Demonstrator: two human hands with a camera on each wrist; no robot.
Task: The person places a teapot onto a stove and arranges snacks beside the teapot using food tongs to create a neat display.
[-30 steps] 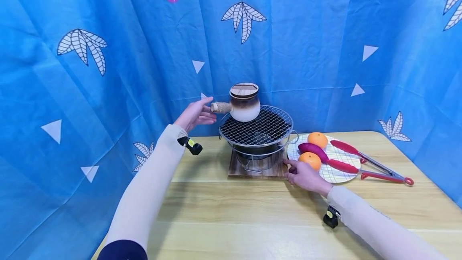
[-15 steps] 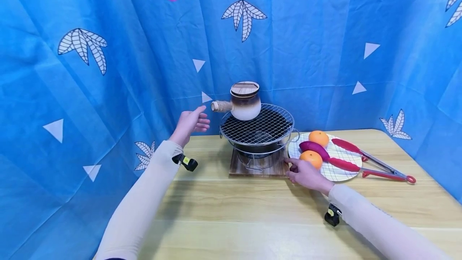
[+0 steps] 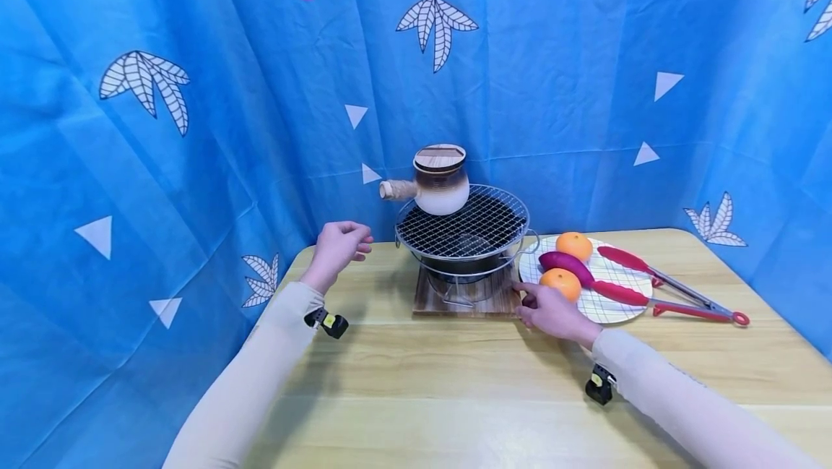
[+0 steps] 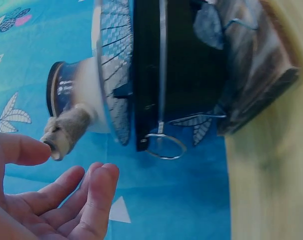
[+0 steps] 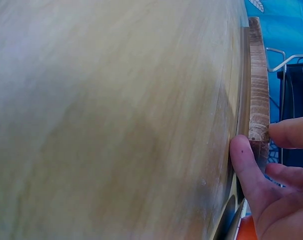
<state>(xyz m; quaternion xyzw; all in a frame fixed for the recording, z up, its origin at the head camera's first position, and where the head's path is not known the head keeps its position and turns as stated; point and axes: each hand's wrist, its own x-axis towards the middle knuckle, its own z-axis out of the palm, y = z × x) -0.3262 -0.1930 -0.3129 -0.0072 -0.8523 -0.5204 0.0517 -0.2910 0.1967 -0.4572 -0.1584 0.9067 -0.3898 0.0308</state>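
A small lidded clay pot [image 3: 442, 191] with a rope-wrapped handle [image 4: 66, 131] sits on the wire grate [image 3: 481, 227] of a round tabletop grill. Left of the grill, in the air, my left hand [image 3: 341, 248] holds nothing; its fingers are loosely bent. In the left wrist view, a gap shows between thumb and fingers [image 4: 94, 200]. Under the grill lies a dark wooden board [image 3: 432, 306]. My right hand [image 3: 552, 313] pinches this board's front right corner, with the thumb [image 5: 244, 152] and a finger on either side of the edge.
Right of the grill, a checked plate [image 3: 633, 317] bears two oranges [image 3: 575, 246] and a purple sweet potato [image 3: 562, 264]. Red-tipped tongs [image 3: 695, 310] lie across the plate onto the table [image 3: 442, 382]. A blue curtain [image 3: 539, 79] hangs close behind.
My left hand has drawn back from beside the pot's handle, down and to the left, and its fingers have bent more. The right hand stays at the board's corner.
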